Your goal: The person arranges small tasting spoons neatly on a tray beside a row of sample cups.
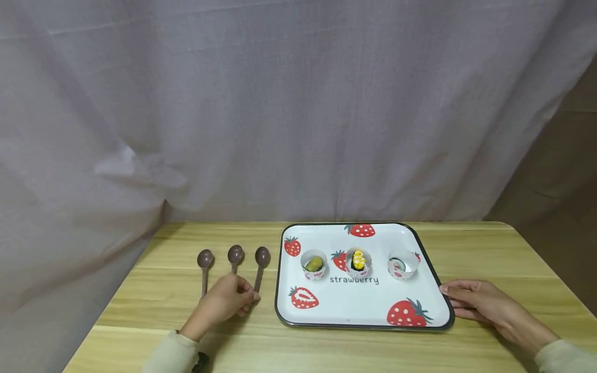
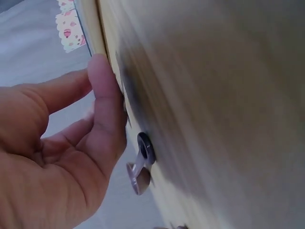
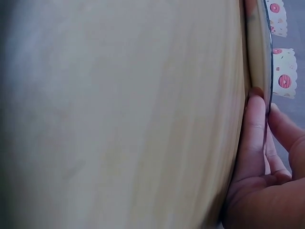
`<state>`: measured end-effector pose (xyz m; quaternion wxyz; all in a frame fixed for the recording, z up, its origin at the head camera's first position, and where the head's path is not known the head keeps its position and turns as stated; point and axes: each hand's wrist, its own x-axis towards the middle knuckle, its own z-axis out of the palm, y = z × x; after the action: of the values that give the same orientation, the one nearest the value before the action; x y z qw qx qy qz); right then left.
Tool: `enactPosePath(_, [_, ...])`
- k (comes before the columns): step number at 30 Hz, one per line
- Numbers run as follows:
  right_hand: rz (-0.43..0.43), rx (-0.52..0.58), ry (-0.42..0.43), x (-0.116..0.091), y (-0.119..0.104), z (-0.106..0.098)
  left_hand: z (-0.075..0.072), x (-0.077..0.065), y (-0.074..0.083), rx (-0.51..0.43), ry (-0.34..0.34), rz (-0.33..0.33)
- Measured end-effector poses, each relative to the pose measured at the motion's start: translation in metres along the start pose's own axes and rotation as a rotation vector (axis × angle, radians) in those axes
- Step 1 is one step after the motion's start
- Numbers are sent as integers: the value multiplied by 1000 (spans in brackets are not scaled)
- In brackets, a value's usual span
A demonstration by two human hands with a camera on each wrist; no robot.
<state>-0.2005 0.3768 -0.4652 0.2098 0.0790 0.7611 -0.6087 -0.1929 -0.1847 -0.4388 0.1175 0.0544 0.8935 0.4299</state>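
My left hand (image 1: 228, 298) is low over the table at the handle end of the rightmost brown spoon (image 1: 262, 257). Thumb and fingertips come together on that handle in the head view; in the left wrist view the fingers hide it. At the right, my right hand (image 1: 489, 305) grips the rim of a white strawberry-print tray (image 1: 354, 311), thumb above and fingers beneath, as the right wrist view shows. Three patterned paper cups stand in a row on the tray: a left cup (image 1: 319, 274), a middle cup (image 1: 350, 271) and a right cup (image 1: 410, 269).
A middle spoon (image 1: 235, 254) and a left spoon (image 1: 204, 259) lie beside the first, bowls away from me. The cups hold a green-topped piece (image 1: 314, 264), a yellow-topped piece (image 1: 358, 260) and a round dark-rimmed piece (image 1: 397, 264). A grey curtain (image 1: 298, 114) hangs behind the wooden table (image 1: 326, 352).
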Motion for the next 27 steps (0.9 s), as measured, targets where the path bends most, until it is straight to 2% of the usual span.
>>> enactPosePath(11, [21, -14, 23, -3, -3, -4, -1, 7, 9, -272, 3, -93])
enactPosePath(20, [-28, 9, -32, -7, -1, -3, -3, 6, 13, -393, -46, -62])
enactPosePath(27, [-12, -32, 40, -5, -3, 4, -2, 5, 14, -515, -70, -35])
